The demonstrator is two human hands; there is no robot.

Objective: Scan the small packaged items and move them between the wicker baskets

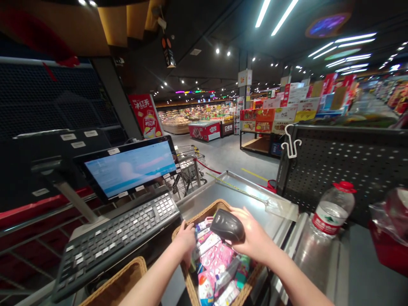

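Note:
A black handheld barcode scanner [227, 225] is gripped in my right hand [250, 236], held over a woven basket [255, 278]. Colourful packages fill the basket, among them pink packets [216, 258], a green-capped item [242, 270] and a white and blue pack [205, 289]. At the basket's left side, my left hand [186, 239] reaches in over the rim with curled fingers. Whatever lies under those fingers is hidden, though a bit of green shows below the palm.
Left of the basket are a keyboard [121, 242] and a monitor [132, 165]. A second woven basket [119, 282] sits below the keyboard. To the right stand a large water bottle [333, 210] and a perforated black panel [350, 165]. A metal counter [236, 191] extends ahead.

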